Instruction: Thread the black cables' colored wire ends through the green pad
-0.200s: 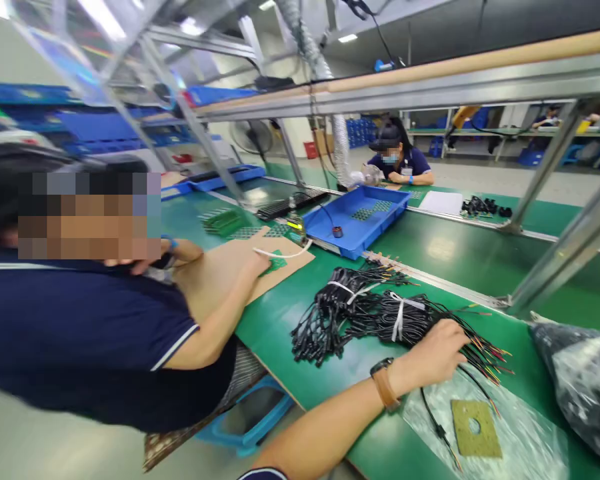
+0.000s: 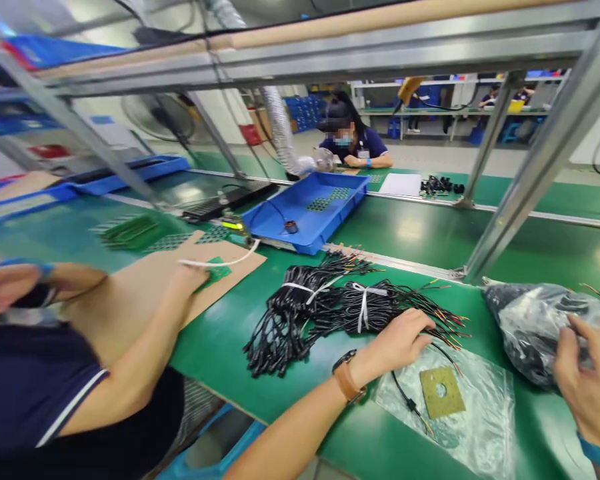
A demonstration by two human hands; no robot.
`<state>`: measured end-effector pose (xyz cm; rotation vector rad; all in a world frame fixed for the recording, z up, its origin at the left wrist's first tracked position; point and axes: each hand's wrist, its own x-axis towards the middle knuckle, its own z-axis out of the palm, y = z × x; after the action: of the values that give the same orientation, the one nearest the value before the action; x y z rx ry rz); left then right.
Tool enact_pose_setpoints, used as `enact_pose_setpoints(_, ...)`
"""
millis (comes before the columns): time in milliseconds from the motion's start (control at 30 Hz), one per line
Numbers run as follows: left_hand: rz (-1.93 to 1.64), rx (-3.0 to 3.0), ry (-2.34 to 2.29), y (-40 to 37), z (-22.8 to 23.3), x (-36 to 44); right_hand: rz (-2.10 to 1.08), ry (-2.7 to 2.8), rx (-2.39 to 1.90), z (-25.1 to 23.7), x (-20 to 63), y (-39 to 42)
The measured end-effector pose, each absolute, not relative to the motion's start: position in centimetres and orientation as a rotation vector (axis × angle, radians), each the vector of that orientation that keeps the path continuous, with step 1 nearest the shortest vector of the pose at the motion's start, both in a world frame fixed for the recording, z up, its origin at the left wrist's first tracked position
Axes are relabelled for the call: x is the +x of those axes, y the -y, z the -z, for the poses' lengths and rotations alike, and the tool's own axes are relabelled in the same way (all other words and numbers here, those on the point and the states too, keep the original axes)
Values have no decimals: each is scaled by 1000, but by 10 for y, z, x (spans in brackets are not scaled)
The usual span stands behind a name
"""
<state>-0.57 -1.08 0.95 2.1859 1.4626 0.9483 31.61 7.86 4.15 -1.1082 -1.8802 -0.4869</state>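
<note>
My left hand (image 2: 403, 339), with a brown-strapped watch on its wrist, is closed on a thin black cable (image 2: 409, 400). The cable's ends stick out below the fingers and to the right, with bare coloured wires. Just behind the hand lies a bundle of black cables (image 2: 364, 310) tied with a white band; a second tied bundle (image 2: 300, 293) touches it on the left. My right hand (image 2: 587, 373), wearing a blue wristband, has its fingers apart beside a clear plastic bag (image 2: 535, 327) with dark contents. Whether the fingers touch the bag, I cannot tell.
A yellowish square pad (image 2: 443, 392) with a hole lies on a flat clear plastic bag (image 2: 485, 407). Behind the bundles stands a blue tray (image 2: 300, 200). A co-worker's arm (image 2: 135, 360) reaches over cardboard (image 2: 125, 287) at left. A metal post (image 2: 525, 153) rises at right.
The view has turned right, so things sit further left in it. My right hand has come into view beside the bag. My left hand keeps its hold on the cable.
</note>
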Motion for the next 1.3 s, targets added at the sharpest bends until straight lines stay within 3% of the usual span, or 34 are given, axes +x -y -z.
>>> enact_pose_setpoints(67, -785, 2295, -1446, 13, -9, -6, 541, 1872, -1073, -45, 310, -73)
enact_pose_setpoints(267, -546, 2488, -1620, 14, 2, -2, 248, 2031, -1055, -50, 301, -63)
enact_pose_setpoints(500, -905, 2281, -1533, 18, -11, -3, 361, 1827, -1170, -56, 310, -69)
enact_pose_setpoints(600, -896, 2230, -1491, 22, -17, -4, 375, 1913, -1141, -65, 312, -70)
enact_pose_setpoints(767, -854, 2282, -1425, 27, -17, -1, 92, 2149, -958, -75, 324, -64)
enact_pose_setpoints(900, -860, 2312, -1410, 28, -13, 3, -237, 2345, -1208, -68, 334, -57)
enact_pose_setpoints(1033, -867, 2323, -1398, 27, -11, 3, 10, 2375, -1537, -52, 326, -61)
enact_pose_setpoints(1300, -889, 2123, -1390, 30, -17, 3, 160, 2384, -1292, -37, 307, -68)
